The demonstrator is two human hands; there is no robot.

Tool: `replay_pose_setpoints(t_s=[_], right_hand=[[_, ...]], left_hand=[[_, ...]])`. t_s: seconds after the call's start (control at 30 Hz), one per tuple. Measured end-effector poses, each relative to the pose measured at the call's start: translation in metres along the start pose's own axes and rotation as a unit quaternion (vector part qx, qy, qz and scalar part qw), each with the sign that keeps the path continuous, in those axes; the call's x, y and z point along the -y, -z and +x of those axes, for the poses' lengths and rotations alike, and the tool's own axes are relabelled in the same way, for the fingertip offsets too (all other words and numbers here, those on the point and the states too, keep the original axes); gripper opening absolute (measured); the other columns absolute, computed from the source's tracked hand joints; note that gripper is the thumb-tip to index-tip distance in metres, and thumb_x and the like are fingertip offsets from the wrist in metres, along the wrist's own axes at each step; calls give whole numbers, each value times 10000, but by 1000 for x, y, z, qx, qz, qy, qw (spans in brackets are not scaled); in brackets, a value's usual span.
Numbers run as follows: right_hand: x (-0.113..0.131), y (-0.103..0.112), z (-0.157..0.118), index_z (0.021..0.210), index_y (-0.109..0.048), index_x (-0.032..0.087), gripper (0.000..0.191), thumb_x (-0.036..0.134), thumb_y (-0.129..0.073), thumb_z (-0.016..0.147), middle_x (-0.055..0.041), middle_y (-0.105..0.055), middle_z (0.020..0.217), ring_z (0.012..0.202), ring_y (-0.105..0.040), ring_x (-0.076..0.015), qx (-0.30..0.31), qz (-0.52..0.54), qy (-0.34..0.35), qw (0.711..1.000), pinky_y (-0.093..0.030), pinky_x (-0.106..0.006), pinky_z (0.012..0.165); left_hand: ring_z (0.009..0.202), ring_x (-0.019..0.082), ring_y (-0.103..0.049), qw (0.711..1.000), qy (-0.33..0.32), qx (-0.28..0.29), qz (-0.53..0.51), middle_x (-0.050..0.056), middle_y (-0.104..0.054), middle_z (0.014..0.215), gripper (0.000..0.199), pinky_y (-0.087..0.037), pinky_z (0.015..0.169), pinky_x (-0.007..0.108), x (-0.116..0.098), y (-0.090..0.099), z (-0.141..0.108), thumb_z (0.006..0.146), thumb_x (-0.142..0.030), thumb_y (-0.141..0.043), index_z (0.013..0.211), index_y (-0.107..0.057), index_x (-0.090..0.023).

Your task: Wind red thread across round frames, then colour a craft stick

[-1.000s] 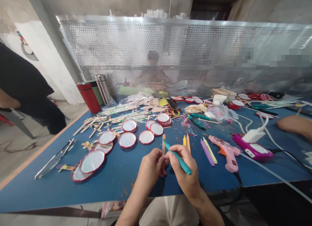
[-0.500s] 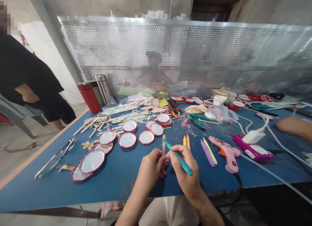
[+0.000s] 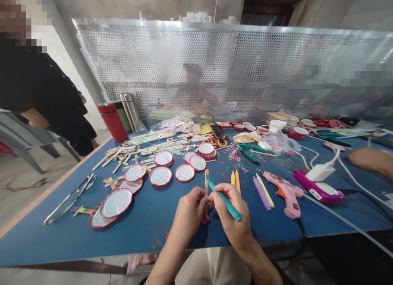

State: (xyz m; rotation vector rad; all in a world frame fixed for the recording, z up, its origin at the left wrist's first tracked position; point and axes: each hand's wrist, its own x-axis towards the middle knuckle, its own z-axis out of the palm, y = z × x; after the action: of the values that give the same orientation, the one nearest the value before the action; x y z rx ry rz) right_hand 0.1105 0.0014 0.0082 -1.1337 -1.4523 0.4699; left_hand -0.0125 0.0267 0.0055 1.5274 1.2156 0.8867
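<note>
Gripping a craft stick (image 3: 206, 182) (upright) in left hand (image 3: 192, 211).

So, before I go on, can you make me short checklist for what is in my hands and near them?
1. Left hand holds wooden craft stick upright: ok.
2. Right hand holds teal pen firmly: ok.
3. Pen tip touches the stick: cannot tell.
4. Pink hot glue gun lies apart from both hands: ok.
5. Red-rimmed discs lie apart from both hands: ok.
</note>
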Motion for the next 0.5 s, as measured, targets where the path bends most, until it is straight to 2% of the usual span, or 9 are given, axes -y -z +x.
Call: replay_pose_setpoints(t_s=[0.13, 0.5], right_hand=[[1, 1, 0, 944, -521, 205, 64, 249, -502, 902, -1, -640, 726, 637, -646, -141, -22, 14, -2, 1000, -532, -239, 599], [0, -1, 1, 934, -534, 206, 77, 267, -512, 891, -23, -679, 771, 689, -679, -161, -3, 0, -12, 1000, -539, -251, 622]], left_hand=[[395, 128, -564, 1000, 0, 2, -7, -53, -548, 477, 154, -433, 398, 201, -1, 0, 0, 816, -318, -456, 693, -461, -225], [405, 127, -570, 1000, 0, 2, -4, -60, -539, 497, 140, -440, 402, 204, 1, -1, 0, 810, -316, -446, 705, -463, -226]])
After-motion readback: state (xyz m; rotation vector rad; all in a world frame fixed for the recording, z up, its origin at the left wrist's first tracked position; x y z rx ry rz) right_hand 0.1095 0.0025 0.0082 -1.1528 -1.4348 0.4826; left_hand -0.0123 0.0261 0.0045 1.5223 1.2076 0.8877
